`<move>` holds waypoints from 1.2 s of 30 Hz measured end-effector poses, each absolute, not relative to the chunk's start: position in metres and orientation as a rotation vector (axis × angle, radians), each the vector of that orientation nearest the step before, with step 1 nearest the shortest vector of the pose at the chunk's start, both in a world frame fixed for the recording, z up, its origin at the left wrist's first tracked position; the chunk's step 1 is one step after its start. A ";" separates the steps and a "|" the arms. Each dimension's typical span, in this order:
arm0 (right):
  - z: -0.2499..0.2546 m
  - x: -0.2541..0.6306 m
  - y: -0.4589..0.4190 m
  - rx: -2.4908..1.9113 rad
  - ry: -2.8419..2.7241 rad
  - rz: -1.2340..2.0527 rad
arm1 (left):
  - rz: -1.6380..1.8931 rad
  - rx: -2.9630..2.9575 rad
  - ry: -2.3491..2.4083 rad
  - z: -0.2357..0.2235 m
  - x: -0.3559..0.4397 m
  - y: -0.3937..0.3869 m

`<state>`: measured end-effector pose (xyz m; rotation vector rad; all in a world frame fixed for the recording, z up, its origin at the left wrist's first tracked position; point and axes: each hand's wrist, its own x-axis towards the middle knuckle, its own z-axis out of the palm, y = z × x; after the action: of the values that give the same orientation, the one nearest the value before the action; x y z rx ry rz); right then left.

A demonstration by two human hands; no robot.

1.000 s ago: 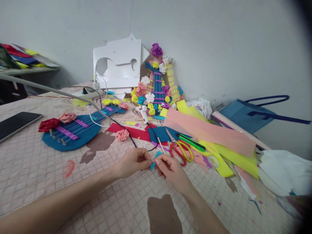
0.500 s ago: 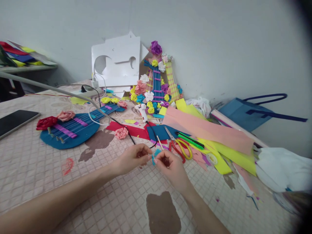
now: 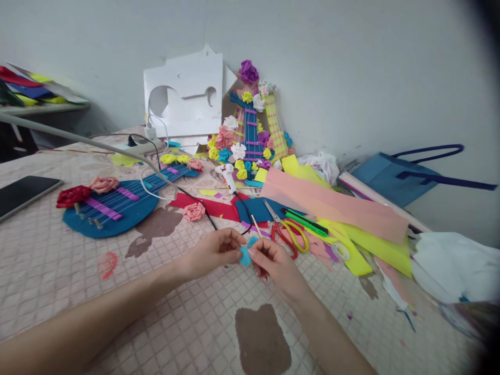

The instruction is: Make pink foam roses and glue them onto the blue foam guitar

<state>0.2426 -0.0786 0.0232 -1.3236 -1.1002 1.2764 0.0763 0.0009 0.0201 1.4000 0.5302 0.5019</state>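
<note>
A small piece of light-blue crepe paper (image 3: 245,257) is pinched between my two hands, above the tiled-pattern tablecloth. My left hand (image 3: 216,252) grips its left edge between thumb and fingers. From the other side, my right hand (image 3: 271,260) pinches the right edge; fingertips partly cover the paper. Just beyond lie a thin pale stick (image 3: 255,225) and scissors with red and yellow handles (image 3: 291,239). A pink paper rose (image 3: 194,211) rests on a red strip (image 3: 214,207) past my left hand.
Left stands a blue paper guitar (image 3: 117,208) with roses, near a phone (image 3: 27,195). A white glue gun (image 3: 227,177) with a black cord sits behind my hands. Pink crepe paper (image 3: 332,203), a green cutter (image 3: 307,222) and a tape roll (image 3: 340,251) lie right. Decorated guitars (image 3: 252,130) lean on the wall.
The light-blue paper has turned between my fingers: half a second ago it looked narrow and bunched, and now a flatter face shows. Both hands stay nearly in place; the view shifts slightly.
</note>
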 end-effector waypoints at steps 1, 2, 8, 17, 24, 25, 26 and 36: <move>0.023 0.242 -0.078 -1.323 -1.083 1.294 | 0.523 1.394 0.531 0.020 0.076 0.001; 0.023 0.242 -0.078 -1.329 -1.073 1.307 | 0.545 1.395 0.527 0.020 0.076 0.001; 0.025 0.242 -0.078 -1.390 -1.069 1.321 | 0.572 1.600 0.511 0.027 0.074 0.002; 0.026 0.245 -0.078 -1.391 -1.136 1.367 | 0.570 1.886 0.522 0.031 0.071 0.000; 0.025 0.243 -0.077 -1.355 -1.093 1.385 | 0.553 1.877 0.527 0.034 0.073 -0.003; 0.025 0.243 -0.078 -1.354 -1.088 1.391 | 0.548 1.878 0.530 0.034 0.073 -0.003; 0.025 0.243 -0.078 -1.353 -1.085 1.399 | 0.547 1.877 0.531 0.034 0.073 -0.003; 0.025 0.242 -0.078 -1.344 -1.155 1.351 | 0.483 1.589 0.616 0.021 0.076 0.000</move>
<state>0.2419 -0.0778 0.0254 -1.3436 -1.1549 1.3514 0.0762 0.0003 0.0206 1.5894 0.6160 0.4831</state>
